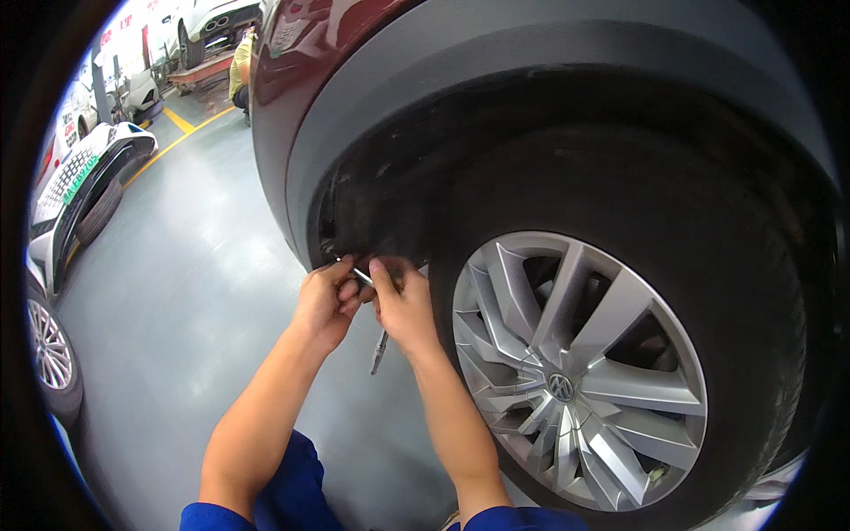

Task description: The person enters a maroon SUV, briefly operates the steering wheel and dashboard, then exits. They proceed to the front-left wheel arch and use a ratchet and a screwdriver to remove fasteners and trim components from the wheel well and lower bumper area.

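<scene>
At the near left, a silver multi-spoke wheel with a black tyre (53, 345) stands on the smooth grey floor (177, 327); beyond it, farther off, is a white car bumper with black lower trim (97, 164). Farther right and far off, a person in a yellow top (239, 66) is partly hidden by the dark red car body (297, 44).

In the middle, the left hand (323, 305) has its fingers pinched on a slim silver metal rod (362, 277), which lies between the hands at the lower left edge of the grey plastic wheel-arch trim (354, 133). The right hand (405, 305) has its fingers curled in around the rod's right end; a silver ratchet-like handle (379, 352) hangs below, seemingly joined to it.

On the right, the large silver alloy wheel (620, 310) is mounted. The work looks under way at the arch edge; whether any fastener is loosened or tightened, and how much remains, cannot be told.
</scene>
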The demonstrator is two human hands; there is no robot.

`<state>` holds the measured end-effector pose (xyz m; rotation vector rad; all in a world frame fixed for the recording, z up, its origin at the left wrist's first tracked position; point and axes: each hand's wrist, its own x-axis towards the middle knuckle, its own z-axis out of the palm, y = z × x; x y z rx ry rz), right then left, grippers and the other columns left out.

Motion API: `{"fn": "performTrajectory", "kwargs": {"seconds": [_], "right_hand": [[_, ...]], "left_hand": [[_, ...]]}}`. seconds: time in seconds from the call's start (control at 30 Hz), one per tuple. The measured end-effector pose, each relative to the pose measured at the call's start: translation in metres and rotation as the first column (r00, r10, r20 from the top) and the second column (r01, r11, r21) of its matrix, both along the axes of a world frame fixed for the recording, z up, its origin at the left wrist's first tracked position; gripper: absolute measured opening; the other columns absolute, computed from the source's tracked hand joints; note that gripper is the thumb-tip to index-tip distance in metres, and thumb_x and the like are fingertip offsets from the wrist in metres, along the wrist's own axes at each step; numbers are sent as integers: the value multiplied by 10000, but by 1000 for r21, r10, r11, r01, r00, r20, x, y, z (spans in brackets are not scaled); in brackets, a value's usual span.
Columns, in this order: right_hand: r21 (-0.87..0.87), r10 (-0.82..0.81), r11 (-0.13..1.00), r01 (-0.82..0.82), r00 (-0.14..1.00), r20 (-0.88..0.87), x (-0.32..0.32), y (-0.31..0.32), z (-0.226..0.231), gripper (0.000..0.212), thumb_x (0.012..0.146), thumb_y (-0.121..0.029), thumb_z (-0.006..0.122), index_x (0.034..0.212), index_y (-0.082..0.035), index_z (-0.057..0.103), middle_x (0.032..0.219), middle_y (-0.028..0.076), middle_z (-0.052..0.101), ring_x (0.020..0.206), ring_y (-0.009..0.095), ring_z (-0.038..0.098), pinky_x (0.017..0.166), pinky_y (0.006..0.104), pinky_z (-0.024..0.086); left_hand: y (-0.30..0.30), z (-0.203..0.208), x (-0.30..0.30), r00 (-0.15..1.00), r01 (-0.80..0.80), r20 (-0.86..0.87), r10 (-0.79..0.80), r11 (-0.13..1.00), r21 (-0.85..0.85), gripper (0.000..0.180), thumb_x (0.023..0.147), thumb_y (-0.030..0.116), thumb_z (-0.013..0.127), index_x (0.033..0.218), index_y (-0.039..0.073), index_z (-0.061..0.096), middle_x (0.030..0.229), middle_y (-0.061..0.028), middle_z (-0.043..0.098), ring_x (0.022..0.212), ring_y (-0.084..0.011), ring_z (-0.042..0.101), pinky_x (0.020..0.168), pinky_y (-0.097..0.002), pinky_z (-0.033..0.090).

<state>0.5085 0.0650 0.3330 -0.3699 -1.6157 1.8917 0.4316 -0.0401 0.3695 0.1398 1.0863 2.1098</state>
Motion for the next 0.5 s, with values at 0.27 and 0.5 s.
{"fn": "performTrajectory", "kwargs": {"seconds": [0.27, 0.5], "right_hand": [[314, 41, 949, -26, 998, -42, 5, -1, -2, 423, 891, -32, 723, 1292, -22, 588, 875, 26, 652, 833, 113, 630, 763, 290, 516], [211, -7, 978, 6, 1000, 6, 7, 0, 2, 367, 979, -111, 653, 1324, -17, 571, 806, 49, 695, 712, 116, 635, 713, 280, 509]], "left_hand": [[2, -3, 4, 976, -199, -144, 163, 938, -283, 280, 954, 296, 729, 805, 137, 553, 642, 61, 452, 493, -68, 334, 415, -241, 213], [2, 0, 5, 995, -83, -56, 78, 991, -108, 225, 1016, 226, 616, 826, 118, 563, 675, 59, 449, 597, -62, 391, 496, -249, 272]]}}
